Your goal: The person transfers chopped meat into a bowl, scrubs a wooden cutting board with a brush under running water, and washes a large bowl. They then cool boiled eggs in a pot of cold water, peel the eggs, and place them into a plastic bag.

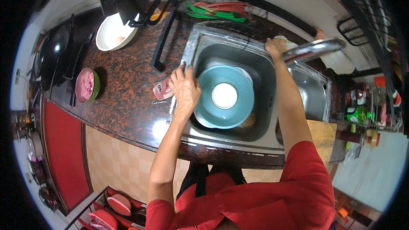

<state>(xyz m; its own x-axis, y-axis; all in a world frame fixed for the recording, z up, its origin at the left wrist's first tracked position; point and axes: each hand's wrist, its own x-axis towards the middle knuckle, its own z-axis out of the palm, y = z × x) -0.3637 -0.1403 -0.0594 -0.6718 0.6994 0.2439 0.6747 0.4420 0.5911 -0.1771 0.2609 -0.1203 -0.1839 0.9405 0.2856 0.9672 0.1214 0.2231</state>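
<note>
My left hand (pixel 185 88) lies palm down over the left rim of the steel sink (pixel 188 49), fingers toward the back. Against its outer side is a crumpled pink-and-white plastic packet (pixel 162 89); whether the fingers grip it is hidden. In the sink basin sits a light-blue plastic bowl (pixel 204 102) with a round white item (pixel 224 96) at its centre. My right hand (pixel 276 48) reaches to the back rim, left of the chrome faucet (pixel 314 49). Its fingers touch or lie beside a whitish item (pixel 286 42); the grip is unclear.
A white bowl (pixel 107 35) holding an egg-like item and a green bowl (pixel 96 91) of pink raw meat stand on the granite counter (pixel 127 102). A black rack leg (pixel 158 54) rises left of the sink. A wooden board (pixel 322 134) lies at the right.
</note>
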